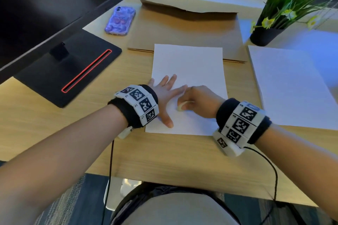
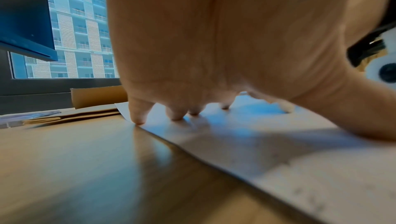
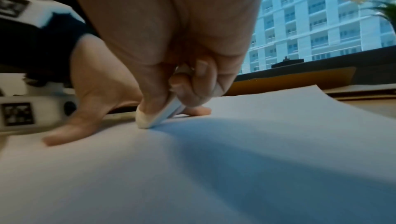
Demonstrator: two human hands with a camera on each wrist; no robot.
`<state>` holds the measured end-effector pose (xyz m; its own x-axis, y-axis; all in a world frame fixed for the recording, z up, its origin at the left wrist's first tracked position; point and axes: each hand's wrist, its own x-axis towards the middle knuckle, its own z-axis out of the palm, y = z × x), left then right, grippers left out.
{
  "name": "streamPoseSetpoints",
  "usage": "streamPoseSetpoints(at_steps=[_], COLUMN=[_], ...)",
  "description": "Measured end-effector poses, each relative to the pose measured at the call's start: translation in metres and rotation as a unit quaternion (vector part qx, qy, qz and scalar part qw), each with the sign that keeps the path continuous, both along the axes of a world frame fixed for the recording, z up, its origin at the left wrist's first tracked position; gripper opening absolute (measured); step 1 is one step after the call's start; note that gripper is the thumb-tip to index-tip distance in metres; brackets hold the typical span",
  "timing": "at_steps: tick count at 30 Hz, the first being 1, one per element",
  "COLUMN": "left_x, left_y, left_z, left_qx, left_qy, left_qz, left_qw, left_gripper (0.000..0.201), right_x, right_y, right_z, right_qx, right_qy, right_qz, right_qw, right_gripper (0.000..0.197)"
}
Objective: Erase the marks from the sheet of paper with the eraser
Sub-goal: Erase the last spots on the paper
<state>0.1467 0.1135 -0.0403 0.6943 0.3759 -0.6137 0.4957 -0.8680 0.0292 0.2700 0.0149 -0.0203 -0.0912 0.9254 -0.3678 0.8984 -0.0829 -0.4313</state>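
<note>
Our left hand (image 1: 163, 95) lay flat with fingers spread, pressing the sheet of paper (image 1: 190, 71) onto the desk (image 1: 54, 124); just to its right, our right hand (image 1: 199, 99) pinched the eraser (image 3: 159, 115) between thumb and curled fingers, its lower tip touching the sheet.

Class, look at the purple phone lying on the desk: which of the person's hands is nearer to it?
Left. The left hand presses flat on the sheet's left side, below the phone; the right hand, gripping the eraser, sits further right.
</note>
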Motion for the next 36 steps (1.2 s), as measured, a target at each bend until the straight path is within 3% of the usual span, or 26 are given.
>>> streamPoseSetpoints(at_steps=[2, 8, 13, 19, 24, 30, 32, 33, 34, 36], left_x=[0.0, 0.0, -0.001, -0.002, -0.002, -0.004, -0.006, -0.008, -0.01, -0.014], left_y=[0.001, 0.002, 0.004, 0.003, 0.002, 0.001, 0.002, 0.003, 0.005, 0.01], left_z=[0.0, -0.003, -0.005, -0.004, -0.004, -0.003, -0.001, 0.0, 0.002, 0.006], left_qx=[-0.004, -0.012, -0.006, -0.01, 0.002, -0.012, -0.019, -0.026, -0.032, -0.045], left_qy=[-0.003, 0.003, -0.004, 0.002, -0.005, -0.007, -0.023, -0.037, -0.054, -0.094], left_qz=[0.005, 0.004, 0.004, 0.008, 0.003, 0.014, 0.017, 0.019, 0.023, 0.032], left_qw=[1.0, 1.0, 1.0, 1.0, 1.0, 1.0, 0.999, 0.999, 0.998, 0.994], left_gripper=[0.137, 0.14, 0.14, 0.139, 0.138, 0.134, 0.124, 0.115, 0.104, 0.081], right_x=[-0.003, 0.008, 0.001, 0.011, -0.004, 0.014, 0.022, 0.025, 0.028, 0.037], right_y=[0.002, -0.026, -0.005, -0.026, -0.002, -0.032, -0.031, -0.031, -0.033, -0.036], right_z=[-0.002, 0.001, -0.006, 0.003, -0.006, -0.002, -0.007, -0.01, -0.014, -0.019], right_qx=[0.018, -0.065, 0.035, -0.068, 0.053, -0.064, -0.042, -0.024, -0.004, 0.021], right_qy=[-0.015, -0.016, -0.011, -0.027, -0.002, -0.027, 0.023, 0.104, 0.214, 0.418], right_qz=[-0.01, 0.052, -0.023, 0.05, -0.03, 0.037, -0.03, -0.122, -0.231, -0.408], right_qw=[1.0, 0.996, 0.999, 0.996, 0.998, 0.997, 0.998, 0.987, 0.949, 0.811], right_gripper=[0.02, 0.02, 0.019, 0.023, 0.017, 0.022, 0.021, 0.017, 0.012, 0.011])
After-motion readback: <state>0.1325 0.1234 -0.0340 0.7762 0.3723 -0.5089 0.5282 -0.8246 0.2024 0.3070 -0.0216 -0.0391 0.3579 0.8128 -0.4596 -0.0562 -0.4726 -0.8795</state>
